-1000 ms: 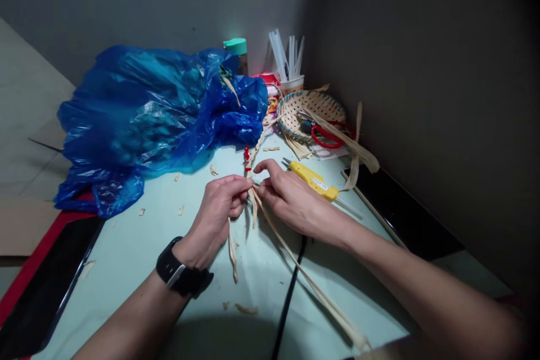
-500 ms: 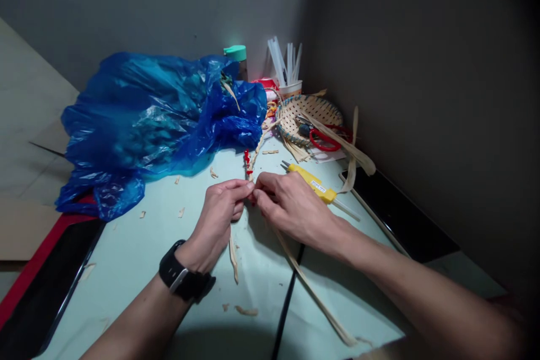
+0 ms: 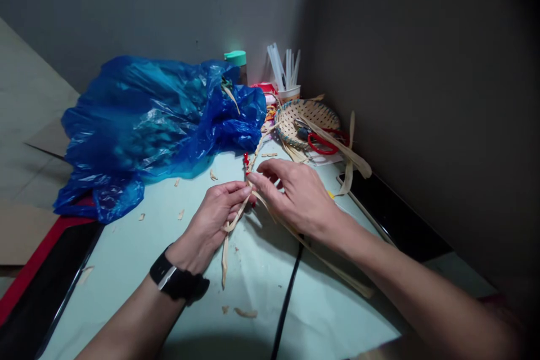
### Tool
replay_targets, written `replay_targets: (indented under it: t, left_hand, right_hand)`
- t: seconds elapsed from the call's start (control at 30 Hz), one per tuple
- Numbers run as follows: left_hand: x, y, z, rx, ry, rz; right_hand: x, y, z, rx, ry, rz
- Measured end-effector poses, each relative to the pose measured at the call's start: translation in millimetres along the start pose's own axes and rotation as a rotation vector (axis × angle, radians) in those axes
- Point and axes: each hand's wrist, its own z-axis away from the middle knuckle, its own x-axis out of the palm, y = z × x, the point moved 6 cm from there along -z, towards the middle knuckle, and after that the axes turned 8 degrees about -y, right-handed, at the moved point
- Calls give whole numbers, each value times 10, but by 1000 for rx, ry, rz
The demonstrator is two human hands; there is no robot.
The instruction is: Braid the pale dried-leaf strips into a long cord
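A thin braid (image 3: pixel 255 158) of pale dried plant-fibre strips runs up the tabletop, with small red pieces (image 3: pixel 246 161) beside it. At its near end, my left hand (image 3: pixel 219 208) is closed, pinching the braid between thumb and fingers. One loose strip (image 3: pixel 225 264) hangs below that hand. My right hand (image 3: pixel 295 194) is bent over the same spot, its thumb on the braid and its other fingers curled, partly hidden. A longer strip (image 3: pixel 333 264) passes out under my right hand toward the lower right.
A blue plastic bag (image 3: pixel 169 118) fills the back left. Behind stand a woven basket (image 3: pixel 295 112) with red-handled scissors (image 3: pixel 323 143) and a cup (image 3: pixel 289 93) of clear sticks. A black phone (image 3: pixel 400 219) lies right; dark line (image 3: pixel 289 298) crosses the table.
My right hand has shifted slightly up, its thumb and forefinger looser. The long strip has swung up and right, another strip now shows looping by my left hand, and the yellow glue gun is mostly covered.
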Motion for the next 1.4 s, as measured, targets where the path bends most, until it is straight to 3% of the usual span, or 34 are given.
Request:
replay_targets:
  t: [0.13, 0.17, 0.27, 0.47, 0.7, 0.9, 1.07, 1.17, 1.3, 1.4]
  left_hand:
    - [32, 16, 31, 0, 6, -35]
    - [42, 29, 41, 9, 10, -66]
    - [61, 88, 65, 54, 38, -213]
    - [13, 146, 76, 65, 54, -440]
    - [11, 156, 84, 112, 8, -633]
    - [84, 350, 169, 215, 57, -1027]
    - [167, 529, 305, 221, 102, -1180]
    - [350, 441, 413, 243, 133, -1227]
    - [599, 176, 530, 334, 260, -1201]
    - [649, 87, 539, 329, 283, -1185]
  right_hand:
    - [348, 155, -68, 31, -340, -317]
    - [420, 177, -74, 29, -374, -371]
    - [500, 211, -94, 16, -352, -408]
    - [435, 177, -90, 4, -373, -370]
    - [385, 236, -80, 73, -262, -280]
    - [359, 237, -78, 82, -202, -264]
    - [345, 229, -67, 74, -155, -306]
    - [348, 241, -64, 72, -177, -402]
    - [395, 282, -62, 138, -275, -645]
    - [411, 283, -68, 162, -290, -806]
